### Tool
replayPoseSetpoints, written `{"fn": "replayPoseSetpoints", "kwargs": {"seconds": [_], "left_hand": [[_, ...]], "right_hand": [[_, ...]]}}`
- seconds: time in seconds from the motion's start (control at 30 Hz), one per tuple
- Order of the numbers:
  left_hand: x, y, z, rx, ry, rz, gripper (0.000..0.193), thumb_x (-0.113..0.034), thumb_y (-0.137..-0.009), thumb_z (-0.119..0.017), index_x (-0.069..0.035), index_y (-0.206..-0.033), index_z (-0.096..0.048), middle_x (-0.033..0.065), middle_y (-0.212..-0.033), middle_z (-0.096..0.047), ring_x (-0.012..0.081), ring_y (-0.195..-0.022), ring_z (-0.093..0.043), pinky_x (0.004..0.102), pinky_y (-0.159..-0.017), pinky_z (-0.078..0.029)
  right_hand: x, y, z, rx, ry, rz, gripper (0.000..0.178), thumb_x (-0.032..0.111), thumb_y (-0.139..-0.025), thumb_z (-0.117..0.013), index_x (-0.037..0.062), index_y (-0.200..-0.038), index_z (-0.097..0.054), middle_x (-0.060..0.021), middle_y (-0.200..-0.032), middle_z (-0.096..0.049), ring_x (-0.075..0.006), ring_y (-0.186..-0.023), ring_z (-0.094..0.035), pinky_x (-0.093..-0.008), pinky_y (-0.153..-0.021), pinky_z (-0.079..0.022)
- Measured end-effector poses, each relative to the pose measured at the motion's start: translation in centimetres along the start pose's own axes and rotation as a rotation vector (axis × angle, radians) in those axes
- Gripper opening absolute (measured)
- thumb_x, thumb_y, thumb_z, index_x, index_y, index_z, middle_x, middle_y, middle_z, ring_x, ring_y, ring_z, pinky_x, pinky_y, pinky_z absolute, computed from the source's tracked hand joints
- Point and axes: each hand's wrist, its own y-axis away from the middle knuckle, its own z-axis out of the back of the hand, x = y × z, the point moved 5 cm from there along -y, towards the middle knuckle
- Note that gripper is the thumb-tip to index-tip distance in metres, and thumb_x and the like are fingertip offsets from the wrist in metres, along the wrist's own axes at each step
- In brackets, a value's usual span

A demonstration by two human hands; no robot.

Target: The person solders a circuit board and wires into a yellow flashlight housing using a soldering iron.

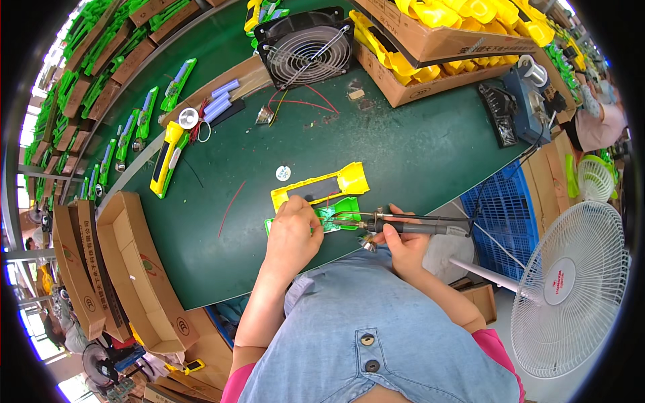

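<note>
My right hand (406, 243) grips a black-handled soldering iron (420, 228), whose thin tip points left. Under the tip is a green circuit board (329, 221) in a bright green plastic shell (347, 207). My left hand (293, 233) is closed over the shell's left end, fingers pinched together; what they hold is hidden. Just beyond both hands lies a yellow plastic housing (353, 178) with a dark panel. A small shiny reflector (367, 243) sits below the iron, by my right fingers. A round whitish sticker (283, 173) lies on the green table.
A black fan (306, 50) and a carton of yellow parts (396, 87) stand at the back. A blue soldering station (527, 91) with a solder spool is back right. An assembled yellow-green lamp (166, 161) and blue cells (218, 101) lie left. A white fan (571, 289) stands right.
</note>
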Motion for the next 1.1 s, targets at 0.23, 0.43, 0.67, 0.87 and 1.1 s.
{"fn": "replayPoseSetpoints", "kwargs": {"seconds": [0.23,0.43,0.67,0.87,1.1], "left_hand": [[0.0,0.0,0.0,-0.011,-0.013,-0.010,0.011,0.004,-0.061,-0.062,0.000,-0.063,-0.053,0.0125,-0.079,-0.049,0.0308,-0.076,-0.053,0.0386,-0.067,-0.044],[0.1,-0.2,-0.1,0.009,-0.061,-0.001,0.010,0.002,-0.060,-0.064,0.001,-0.066,-0.056,0.0117,-0.083,-0.053,0.0293,-0.078,-0.055,0.0366,-0.067,-0.045],[0.1,-0.2,-0.1,0.008,-0.078,0.001,0.011,0.002,-0.060,-0.064,0.001,-0.065,-0.056,0.0121,-0.082,-0.053,0.0295,-0.078,-0.055,0.0365,-0.066,-0.045],[0.0,-0.3,-0.2,0.006,-0.068,-0.002,0.010,0.003,-0.061,-0.062,0.000,-0.065,-0.054,0.0133,-0.078,-0.050,0.0316,-0.076,-0.054,0.0390,-0.067,-0.045],[0.2,-0.5,0.3,0.075,0.027,0.100,0.013,0.003,-0.062,-0.065,-0.001,-0.070,-0.056,0.0108,-0.081,-0.053,0.0267,-0.076,-0.056,0.0344,-0.067,-0.046]], "right_hand": [[0.0,0.1,0.0,0.004,-0.020,0.013,0.019,-0.003,-0.078,-0.057,-0.0066,-0.097,-0.053,-0.0142,-0.080,-0.063,-0.0170,-0.063,-0.065,-0.0323,-0.078,-0.049],[0.3,0.1,0.3,0.013,0.068,0.045,0.018,0.000,-0.078,-0.060,-0.0052,-0.094,-0.055,-0.0121,-0.076,-0.064,-0.0157,-0.063,-0.065,-0.0405,-0.091,-0.041],[2.4,-0.7,0.9,0.024,0.114,0.317,0.017,0.000,-0.076,-0.062,-0.0039,-0.092,-0.057,-0.0100,-0.072,-0.065,-0.0139,-0.066,-0.065,-0.0457,-0.104,-0.026],[2.0,-0.5,1.4,-0.001,0.035,0.266,0.019,-0.001,-0.076,-0.062,-0.0054,-0.094,-0.057,-0.0147,-0.085,-0.063,-0.0173,-0.069,-0.065,-0.0399,-0.097,-0.039],[2.0,-0.5,1.3,-0.025,0.175,0.292,0.017,0.004,-0.079,-0.058,-0.0030,-0.094,-0.054,-0.0092,-0.058,-0.062,-0.0146,-0.062,-0.064,-0.0442,-0.106,-0.024]]}}
